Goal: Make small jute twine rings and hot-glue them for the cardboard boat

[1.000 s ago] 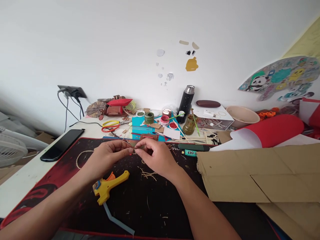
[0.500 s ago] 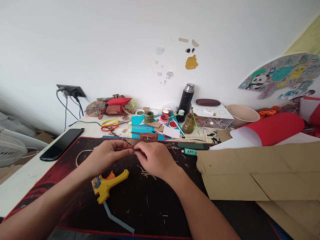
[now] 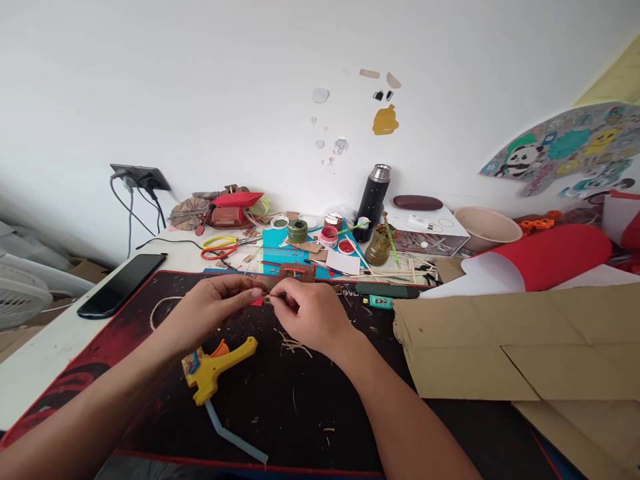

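Observation:
My left hand (image 3: 220, 300) and my right hand (image 3: 307, 310) meet over the dark mat (image 3: 290, 433), fingers pinched close together. Between the fingertips is something thin and small, mostly hidden, too small to name. A small red piece (image 3: 258, 302) shows just below the left fingertips; I cannot tell whether it is held. Below the left hand lies a yellow glue gun (image 3: 220, 367) with an orange trigger and a pale blue stick (image 3: 235, 440) out of its end. Short straw-coloured strips (image 3: 295, 344) lie under the right hand. A loop of cord (image 3: 159, 312) curves out beside the left wrist.
Behind the hands are scissors (image 3: 220, 247), paint jars (image 3: 297, 231), a blue sheet (image 3: 275, 240), a brush jar (image 3: 379, 250) and a black flask (image 3: 373, 200). Cardboard (image 3: 460, 353) covers the right side, with a red paper roll (image 3: 565, 257) behind it. A phone (image 3: 123, 285) lies at left.
The fingertips have shifted slightly, with the left ones a little apart from the right. The small red piece now shows below them. The view has tilted slightly.

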The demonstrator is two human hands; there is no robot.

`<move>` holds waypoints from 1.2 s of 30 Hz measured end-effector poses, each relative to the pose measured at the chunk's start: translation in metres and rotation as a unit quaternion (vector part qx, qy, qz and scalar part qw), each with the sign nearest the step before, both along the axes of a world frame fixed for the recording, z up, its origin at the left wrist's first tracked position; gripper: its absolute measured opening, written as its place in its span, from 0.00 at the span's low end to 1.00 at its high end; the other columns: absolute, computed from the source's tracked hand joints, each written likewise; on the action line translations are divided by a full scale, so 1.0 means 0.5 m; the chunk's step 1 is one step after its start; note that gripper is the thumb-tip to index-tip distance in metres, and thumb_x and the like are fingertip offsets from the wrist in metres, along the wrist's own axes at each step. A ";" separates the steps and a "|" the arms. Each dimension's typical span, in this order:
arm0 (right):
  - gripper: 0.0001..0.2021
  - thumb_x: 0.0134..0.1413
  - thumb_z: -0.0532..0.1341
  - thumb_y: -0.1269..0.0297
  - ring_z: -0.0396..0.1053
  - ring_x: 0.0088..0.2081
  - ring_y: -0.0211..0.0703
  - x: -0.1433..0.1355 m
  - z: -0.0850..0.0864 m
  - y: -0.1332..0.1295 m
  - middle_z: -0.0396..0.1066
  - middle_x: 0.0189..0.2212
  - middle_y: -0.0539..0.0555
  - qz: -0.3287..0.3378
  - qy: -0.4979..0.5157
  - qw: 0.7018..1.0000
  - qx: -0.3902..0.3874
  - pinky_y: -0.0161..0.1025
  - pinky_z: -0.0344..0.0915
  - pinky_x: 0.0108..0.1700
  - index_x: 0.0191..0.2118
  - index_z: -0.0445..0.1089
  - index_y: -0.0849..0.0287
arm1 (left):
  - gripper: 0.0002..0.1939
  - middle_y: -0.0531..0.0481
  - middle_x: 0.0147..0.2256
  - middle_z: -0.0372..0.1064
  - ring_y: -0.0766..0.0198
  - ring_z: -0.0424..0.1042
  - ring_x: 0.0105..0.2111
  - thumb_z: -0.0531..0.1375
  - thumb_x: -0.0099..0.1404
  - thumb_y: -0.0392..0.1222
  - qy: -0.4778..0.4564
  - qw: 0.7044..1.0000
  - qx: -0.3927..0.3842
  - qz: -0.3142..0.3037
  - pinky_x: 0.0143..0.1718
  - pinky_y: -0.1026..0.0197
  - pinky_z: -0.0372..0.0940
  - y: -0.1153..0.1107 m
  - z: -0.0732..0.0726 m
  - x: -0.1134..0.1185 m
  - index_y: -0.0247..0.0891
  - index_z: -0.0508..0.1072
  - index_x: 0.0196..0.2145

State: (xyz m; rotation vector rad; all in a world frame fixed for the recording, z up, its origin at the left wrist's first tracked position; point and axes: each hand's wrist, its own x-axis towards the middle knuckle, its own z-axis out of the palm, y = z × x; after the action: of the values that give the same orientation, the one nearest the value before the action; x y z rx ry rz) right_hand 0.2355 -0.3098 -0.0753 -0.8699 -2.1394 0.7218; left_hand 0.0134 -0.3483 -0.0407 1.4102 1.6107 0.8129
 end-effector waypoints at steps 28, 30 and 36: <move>0.04 0.67 0.67 0.67 0.67 0.26 0.38 0.002 0.011 -0.002 0.76 0.26 0.47 0.019 0.034 0.998 -0.056 0.36 0.57 0.32 0.40 0.80 0.56 | 0.16 0.51 0.30 0.83 0.58 0.75 0.28 0.63 0.68 0.57 0.194 0.966 0.172 -0.006 0.32 0.60 0.67 -0.040 0.012 0.035 0.44 0.84 0.37; 0.03 0.68 0.67 0.67 0.68 0.26 0.38 0.002 0.012 -0.003 0.77 0.26 0.47 0.020 0.034 0.998 -0.056 0.36 0.57 0.32 0.40 0.80 0.56 | 0.16 0.50 0.30 0.82 0.57 0.74 0.28 0.63 0.66 0.57 0.191 0.967 0.168 -0.007 0.31 0.59 0.67 -0.039 0.014 0.037 0.44 0.84 0.36; 0.05 0.70 0.65 0.66 0.69 0.26 0.38 0.002 0.013 -0.004 0.79 0.29 0.48 0.032 0.068 0.994 -0.080 0.36 0.60 0.33 0.43 0.80 0.56 | 0.13 0.51 0.29 0.81 0.57 0.75 0.29 0.64 0.64 0.54 0.157 0.973 0.171 0.010 0.32 0.59 0.68 -0.037 0.013 0.037 0.44 0.83 0.35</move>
State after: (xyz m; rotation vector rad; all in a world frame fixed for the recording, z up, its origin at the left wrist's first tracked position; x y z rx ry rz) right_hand 0.2363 -0.3116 -0.0690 -0.8146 -2.0167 0.9689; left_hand 0.0317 -0.3667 -0.0340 1.8453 1.7817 0.9496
